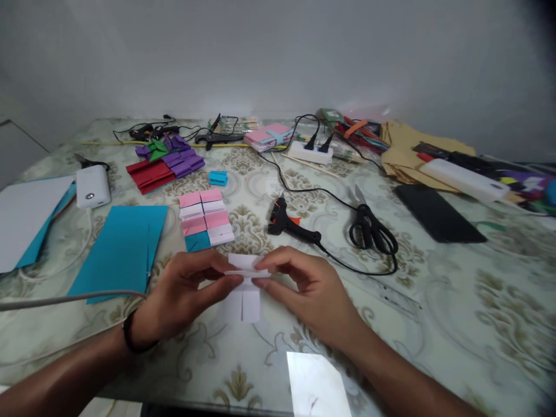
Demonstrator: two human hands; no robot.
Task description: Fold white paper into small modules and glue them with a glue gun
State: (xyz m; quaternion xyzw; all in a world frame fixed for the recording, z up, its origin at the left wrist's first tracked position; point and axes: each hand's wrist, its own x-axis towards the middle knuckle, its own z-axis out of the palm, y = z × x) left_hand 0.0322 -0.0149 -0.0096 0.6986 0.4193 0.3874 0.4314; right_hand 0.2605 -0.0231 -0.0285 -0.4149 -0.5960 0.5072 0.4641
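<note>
A small folded white paper (251, 305) is held up between both hands near the table's front middle, with a raised crease across it. My left hand (186, 292) pinches the left end of that crease between thumb and fingers. At the right end, my right hand (304, 284) pinches it the same way. Just behind lies a block of folded pink, white and blue papers (206, 217). A small folded blue piece (218, 178) rests farther back. Blue paper sheets (124, 246) lie left of the hands.
A black glue gun (291, 223) and black scissors (371, 226) lie behind my right hand. A phone (438, 213) is at right, a white power bank (92, 186) at left. Red folded papers (150, 174) and a power strip (310, 152) are farther back.
</note>
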